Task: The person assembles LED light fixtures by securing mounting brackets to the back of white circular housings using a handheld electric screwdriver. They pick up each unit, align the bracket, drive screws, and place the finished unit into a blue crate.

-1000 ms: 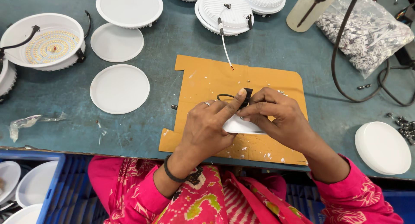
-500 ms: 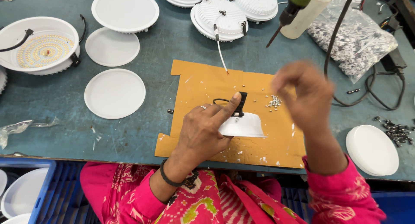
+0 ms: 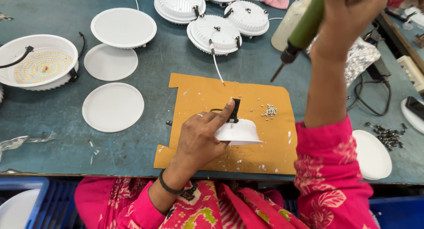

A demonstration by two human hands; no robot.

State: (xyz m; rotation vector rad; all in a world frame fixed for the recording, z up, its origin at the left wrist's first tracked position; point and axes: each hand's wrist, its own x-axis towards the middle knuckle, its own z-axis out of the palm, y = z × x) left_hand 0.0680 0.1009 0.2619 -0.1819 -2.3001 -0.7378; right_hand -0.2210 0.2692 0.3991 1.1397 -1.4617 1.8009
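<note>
My left hand (image 3: 201,138) rests on a small white lamp housing (image 3: 238,132) that stands on an orange cardboard mat (image 3: 265,149). Its forefinger presses a black spring clip (image 3: 234,111) against the housing's top. My right hand (image 3: 349,12) is raised high at the upper right, closed around a green electric screwdriver (image 3: 302,32) whose tip points down and left, well above the mat. A small heap of silver screws (image 3: 269,110) lies on the mat to the right of the housing.
White round diffuser discs (image 3: 113,107) and lamp bodies (image 3: 218,32) lie over the blue-green table. An open lamp with an LED board (image 3: 37,65) sits far left. More screws (image 3: 388,136), a disc (image 3: 373,154), cables and a bag of parts lie to the right.
My right hand left the housing, rose to the upper right and now grips the green screwdriver. My left hand stays on the housing, finger on the clip.
</note>
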